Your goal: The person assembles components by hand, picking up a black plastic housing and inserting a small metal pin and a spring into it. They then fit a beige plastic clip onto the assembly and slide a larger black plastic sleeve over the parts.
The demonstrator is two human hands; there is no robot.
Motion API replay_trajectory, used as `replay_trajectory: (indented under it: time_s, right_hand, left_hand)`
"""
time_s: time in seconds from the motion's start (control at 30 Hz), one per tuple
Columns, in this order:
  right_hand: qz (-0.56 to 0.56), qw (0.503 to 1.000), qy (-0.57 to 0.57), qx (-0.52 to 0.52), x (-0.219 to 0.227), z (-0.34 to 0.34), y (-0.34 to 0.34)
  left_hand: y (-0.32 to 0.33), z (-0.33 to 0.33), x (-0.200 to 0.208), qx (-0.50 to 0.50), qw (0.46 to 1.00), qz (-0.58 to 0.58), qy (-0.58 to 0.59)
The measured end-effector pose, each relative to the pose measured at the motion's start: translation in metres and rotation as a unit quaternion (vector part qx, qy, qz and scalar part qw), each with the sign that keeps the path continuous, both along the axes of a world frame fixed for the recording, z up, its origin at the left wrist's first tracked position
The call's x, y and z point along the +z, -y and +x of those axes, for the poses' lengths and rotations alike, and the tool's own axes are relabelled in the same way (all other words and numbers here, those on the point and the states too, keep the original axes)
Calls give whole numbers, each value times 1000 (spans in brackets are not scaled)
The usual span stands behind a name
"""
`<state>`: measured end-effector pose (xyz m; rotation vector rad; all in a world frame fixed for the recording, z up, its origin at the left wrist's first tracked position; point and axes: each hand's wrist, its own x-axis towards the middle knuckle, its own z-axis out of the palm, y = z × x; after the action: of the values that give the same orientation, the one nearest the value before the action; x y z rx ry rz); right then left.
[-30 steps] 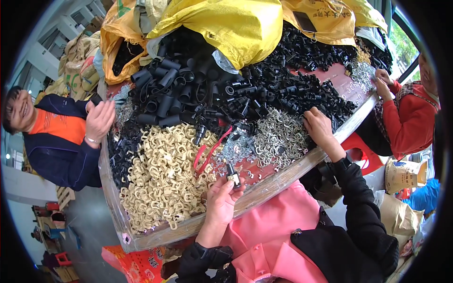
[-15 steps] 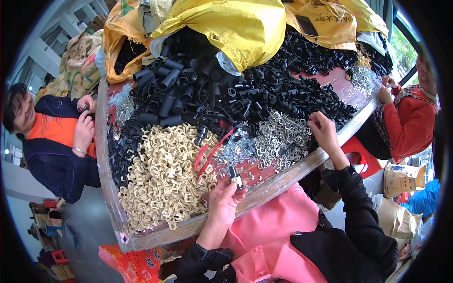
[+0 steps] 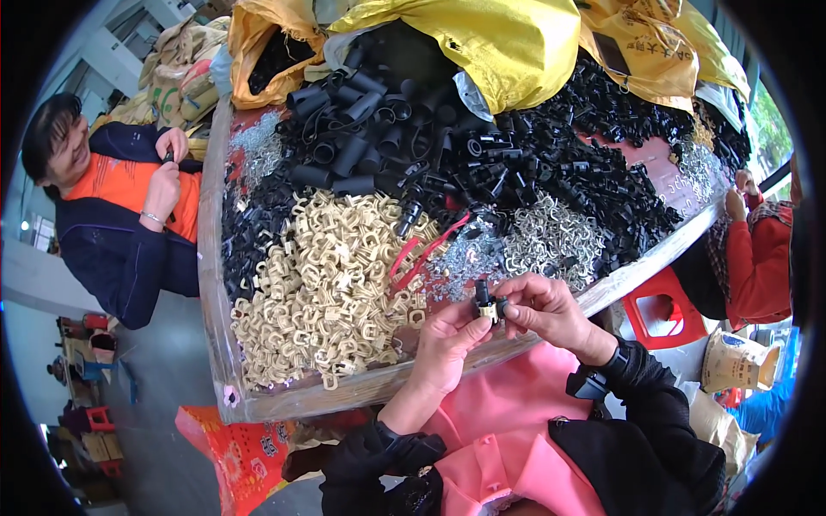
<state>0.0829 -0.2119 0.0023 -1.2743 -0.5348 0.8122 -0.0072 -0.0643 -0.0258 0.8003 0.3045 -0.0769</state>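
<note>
Near the table's front edge my left hand (image 3: 447,348) pinches a small black plastic fitting (image 3: 483,292) with a cream clip on it. My right hand (image 3: 551,314) meets it there, thumb and fingers closed on a small black part (image 3: 502,309) against the fitting's side. Fingertips partly hide where the parts touch. Left of my hands lies a heap of cream plastic clips (image 3: 331,275). Beyond them are a patch of small silvery pieces (image 3: 469,254) and a pile of curved metal pieces (image 3: 555,241). A red strap (image 3: 417,262) lies beside the clips.
Black plastic parts (image 3: 559,172) and larger black tubes (image 3: 353,120) heap across the wood-rimmed table (image 3: 323,383). Yellow sacks (image 3: 508,52) stand behind. One co-worker (image 3: 129,215) is at the left side, another (image 3: 761,249) at the right. A red stool (image 3: 662,310) stands below the right edge.
My right hand has come from the metal pieces down and left to the fitting in my left hand. My left hand has risen slightly to the right. The view has shifted.
</note>
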Motion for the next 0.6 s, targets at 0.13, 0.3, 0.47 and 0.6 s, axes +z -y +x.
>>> replay_trajectory:
  time_s: [0.13, 0.3, 0.47, 0.6]
  right_hand:
    - [-15, 998, 67, 4, -1, -5, -3]
    - [-40, 934, 354, -21, -2, 1, -8]
    - [-58, 846, 530, -12, -2, 3, -4]
    - [-70, 794, 604, -6, -2, 3, -6]
  left_hand:
    - [-1, -3, 5, 22, 999, -13, -27]
    - [-1, -4, 8, -2, 999, -10, -35]
    - [0, -5, 11, -46, 999, -3, -28]
    - [-3, -6, 12, -61, 998, 23, -13]
